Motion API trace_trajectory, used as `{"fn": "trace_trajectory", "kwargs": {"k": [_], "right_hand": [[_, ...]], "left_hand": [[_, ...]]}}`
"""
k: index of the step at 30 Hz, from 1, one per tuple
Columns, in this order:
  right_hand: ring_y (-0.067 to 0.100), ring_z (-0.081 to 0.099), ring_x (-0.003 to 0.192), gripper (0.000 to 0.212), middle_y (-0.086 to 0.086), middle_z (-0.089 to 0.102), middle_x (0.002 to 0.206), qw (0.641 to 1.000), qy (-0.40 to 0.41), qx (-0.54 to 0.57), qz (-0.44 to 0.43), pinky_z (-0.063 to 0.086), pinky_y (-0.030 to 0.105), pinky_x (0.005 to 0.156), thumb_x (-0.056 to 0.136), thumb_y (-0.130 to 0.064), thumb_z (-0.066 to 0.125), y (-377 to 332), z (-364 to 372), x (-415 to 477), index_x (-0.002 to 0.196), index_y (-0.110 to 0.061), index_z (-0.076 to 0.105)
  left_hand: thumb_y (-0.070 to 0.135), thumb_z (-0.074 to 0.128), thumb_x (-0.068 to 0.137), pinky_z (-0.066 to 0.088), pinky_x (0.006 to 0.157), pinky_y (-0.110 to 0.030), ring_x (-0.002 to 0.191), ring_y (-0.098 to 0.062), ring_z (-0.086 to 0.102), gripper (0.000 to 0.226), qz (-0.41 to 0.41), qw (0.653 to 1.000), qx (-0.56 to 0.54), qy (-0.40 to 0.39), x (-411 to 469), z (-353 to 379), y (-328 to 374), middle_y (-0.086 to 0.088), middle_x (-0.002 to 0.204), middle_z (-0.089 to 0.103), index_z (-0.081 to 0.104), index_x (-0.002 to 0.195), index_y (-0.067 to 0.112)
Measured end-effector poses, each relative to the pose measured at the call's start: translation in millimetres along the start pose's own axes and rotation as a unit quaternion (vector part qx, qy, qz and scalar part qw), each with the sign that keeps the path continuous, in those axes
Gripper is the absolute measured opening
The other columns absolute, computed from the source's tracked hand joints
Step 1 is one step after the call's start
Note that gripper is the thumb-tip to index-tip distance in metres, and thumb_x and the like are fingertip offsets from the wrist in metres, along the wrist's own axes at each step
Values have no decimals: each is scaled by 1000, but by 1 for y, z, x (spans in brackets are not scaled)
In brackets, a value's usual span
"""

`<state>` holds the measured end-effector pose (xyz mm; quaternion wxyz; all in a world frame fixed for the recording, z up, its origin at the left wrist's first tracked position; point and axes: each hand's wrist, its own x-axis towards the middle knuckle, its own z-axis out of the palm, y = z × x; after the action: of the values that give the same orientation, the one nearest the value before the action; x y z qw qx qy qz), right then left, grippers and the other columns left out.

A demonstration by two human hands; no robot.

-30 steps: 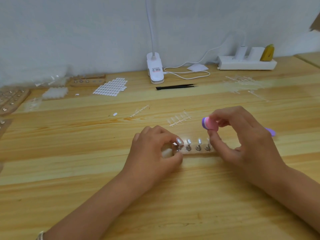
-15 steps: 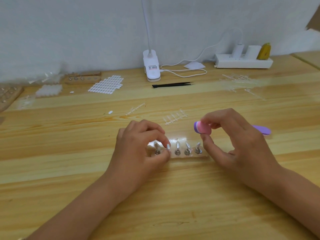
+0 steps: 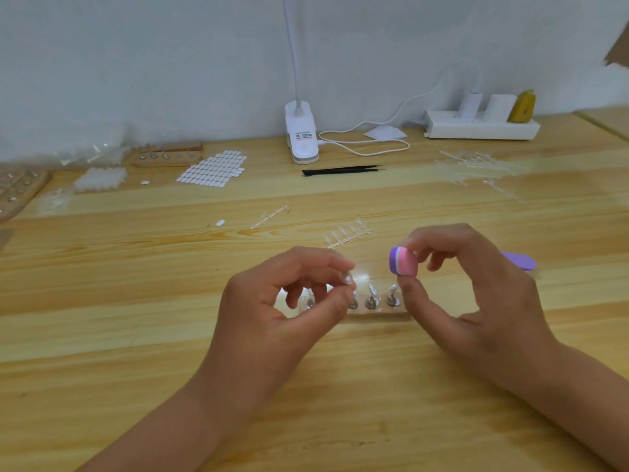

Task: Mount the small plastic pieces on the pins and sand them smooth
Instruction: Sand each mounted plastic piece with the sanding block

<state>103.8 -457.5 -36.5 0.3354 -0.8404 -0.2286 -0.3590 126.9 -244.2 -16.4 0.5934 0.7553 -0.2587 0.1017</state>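
Observation:
A small wooden pin block lies on the table between my hands, with several metal pins that carry clear plastic pieces. My left hand hovers over the block's left end and pinches one clear plastic piece between thumb and forefinger. My right hand holds a pink and purple sanding file by its length, its end facing the left hand just above the block's right end. The file's purple tail sticks out behind the right hand.
Clear plastic sprues lie just beyond the block. Farther back are black tweezers, a white clip lamp, a sheet of white stickers, another pin block, a power strip and more sprues.
My left hand has lifted from the block's left pins and now holds a clear piece raised above them. The right hand with the file stays above the block's right end.

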Motion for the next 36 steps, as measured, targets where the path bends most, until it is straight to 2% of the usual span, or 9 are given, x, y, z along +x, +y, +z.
{"fn": "trace_trajectory", "kwargs": {"k": [4, 9, 15, 21, 26, 29, 32, 34, 36], "right_hand": [[12, 60, 91, 23, -4, 63, 105, 997, -13, 60, -37, 47, 22, 80, 91, -11, 65, -13, 4, -4, 113, -12, 57], [14, 62, 99, 22, -4, 60, 112, 996, -18, 58, -59, 48, 20, 87, 95, -11, 64, -19, 7, -4, 115, -14, 56], [18, 62, 97, 23, -4, 60, 108, 997, -18, 65, -49, 50, 24, 83, 93, -8, 64, -19, 8, -3, 113, -14, 56], [10, 64, 96, 27, -9, 59, 109, 997, -11, 77, -7, 44, 10, 84, 91, -12, 65, -24, 6, -4, 116, -16, 55], [4, 63, 97, 27, -7, 63, 106, 999, 27, 16, 5, 38, 2, 82, 91, -8, 68, -19, -2, 1, 113, -21, 58], [1, 62, 103, 21, -2, 64, 111, 999, 27, 15, -37, 41, 7, 90, 92, -10, 67, -19, 0, -1, 111, -17, 63], [14, 66, 100, 19, 5, 67, 107, 997, -5, 7, -72, 50, 22, 85, 92, -4, 67, -14, 4, -4, 110, -9, 69], [19, 67, 95, 15, 8, 68, 105, 998, -16, -15, -54, 53, 28, 81, 91, 0, 68, -6, 3, -2, 105, -2, 73], [15, 67, 98, 14, 6, 67, 106, 1000, -5, -6, -20, 53, 25, 84, 90, -2, 69, -3, 2, -1, 104, -4, 71]], "left_hand": [[19, 78, 75, 47, 62, -19, 69, -13, 62, 28, -18, 1000, -24, -3, -2, 2, 2, 9, 83, 75, 75, 98, 34], [16, 76, 78, 56, 69, -29, 75, -14, 70, 27, -33, 998, -54, -22, -5, 8, 6, 6, 87, 76, 76, 103, 25], [6, 79, 74, 55, 79, -22, 86, -18, 73, 37, -44, 992, -95, -67, -8, 8, 6, -1, 95, 76, 74, 109, 16], [19, 82, 75, 51, 68, -15, 80, -9, 69, 30, -11, 998, -25, -52, -5, 7, 9, 10, 91, 74, 74, 104, 23], [23, 81, 76, 50, 64, -14, 82, -7, 68, 29, -6, 999, -3, -41, -5, 6, 9, 16, 93, 73, 74, 104, 24], [16, 81, 73, 48, 64, -11, 75, -3, 66, 29, 3, 999, 10, -39, -6, 6, 10, 17, 87, 72, 76, 99, 26], [13, 82, 70, 47, 64, -8, 71, -2, 66, 31, 13, 999, 13, -39, -7, 6, 12, 18, 82, 72, 76, 95, 30], [12, 83, 66, 50, 64, -10, 70, -5, 69, 31, -16, 999, -14, -26, -8, 5, 11, 14, 79, 74, 77, 91, 28], [11, 84, 63, 52, 64, -13, 69, -7, 70, 31, -41, 998, -32, -21, -7, 4, 9, 11, 77, 75, 78, 89, 28]]}}
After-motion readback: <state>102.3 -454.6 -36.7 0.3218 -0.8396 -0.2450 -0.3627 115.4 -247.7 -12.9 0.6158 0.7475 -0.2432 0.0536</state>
